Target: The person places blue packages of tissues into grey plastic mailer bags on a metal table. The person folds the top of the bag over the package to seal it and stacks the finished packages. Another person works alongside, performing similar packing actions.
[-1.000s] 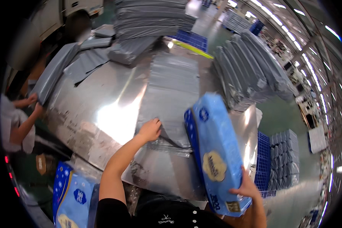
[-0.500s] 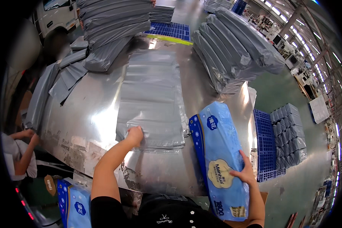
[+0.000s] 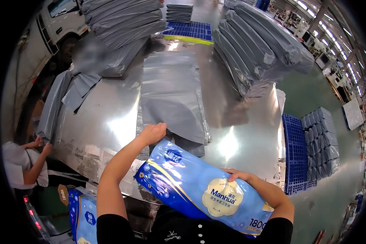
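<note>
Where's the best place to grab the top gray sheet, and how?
Probably pinch the gray sheet's near edge, coming from the near side. It looks thin and mostly flat, so its middle offers little to hold. But that edge bows up over a dark gap, and the left hand is at it.

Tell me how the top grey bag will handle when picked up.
Probably floppy: the top grey bag curves up at the edge by the left hand. Likely light, as it looks like thin film. Perhaps slippery, given its smooth sheen.
</note>
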{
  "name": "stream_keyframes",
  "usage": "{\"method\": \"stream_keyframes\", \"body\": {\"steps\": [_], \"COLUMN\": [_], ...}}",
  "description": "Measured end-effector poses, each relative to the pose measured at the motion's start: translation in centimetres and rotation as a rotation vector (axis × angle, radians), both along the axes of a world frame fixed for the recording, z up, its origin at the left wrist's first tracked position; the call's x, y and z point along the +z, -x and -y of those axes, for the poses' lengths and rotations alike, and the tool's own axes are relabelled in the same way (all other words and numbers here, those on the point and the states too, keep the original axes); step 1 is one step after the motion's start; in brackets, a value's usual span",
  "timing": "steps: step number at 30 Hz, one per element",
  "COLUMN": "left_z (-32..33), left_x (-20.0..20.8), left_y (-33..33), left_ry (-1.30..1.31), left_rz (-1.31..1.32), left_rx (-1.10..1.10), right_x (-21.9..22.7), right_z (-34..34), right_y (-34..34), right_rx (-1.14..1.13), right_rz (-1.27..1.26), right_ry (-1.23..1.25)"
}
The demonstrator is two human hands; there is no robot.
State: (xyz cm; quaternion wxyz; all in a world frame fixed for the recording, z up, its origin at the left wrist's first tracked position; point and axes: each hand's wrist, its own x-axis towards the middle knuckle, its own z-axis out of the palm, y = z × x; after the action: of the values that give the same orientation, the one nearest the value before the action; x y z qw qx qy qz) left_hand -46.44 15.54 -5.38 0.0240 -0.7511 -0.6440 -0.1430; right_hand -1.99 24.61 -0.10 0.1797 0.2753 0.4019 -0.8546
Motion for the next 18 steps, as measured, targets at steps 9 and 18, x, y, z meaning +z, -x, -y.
{"method": "stream_keyframes", "body": {"steps": [9, 18], "left_z": [-4.1, -14.7], "left_x": [-0.2, -2.9], "left_y": [3.3, 9.5], "left_ry": [0.108, -0.049], "left_rz": [0.009, 0.673], "left_rx": [0.137, 0.392], "right_x": [-6.5, -14.9], "right_z": [-7.3, -14.1], "right_y": [1.8, 16.5], "right_rx": [-0.421, -0.21], "right_rz": [-0.185, 0.156], "right_ry": [-0.065, -1.231]}}
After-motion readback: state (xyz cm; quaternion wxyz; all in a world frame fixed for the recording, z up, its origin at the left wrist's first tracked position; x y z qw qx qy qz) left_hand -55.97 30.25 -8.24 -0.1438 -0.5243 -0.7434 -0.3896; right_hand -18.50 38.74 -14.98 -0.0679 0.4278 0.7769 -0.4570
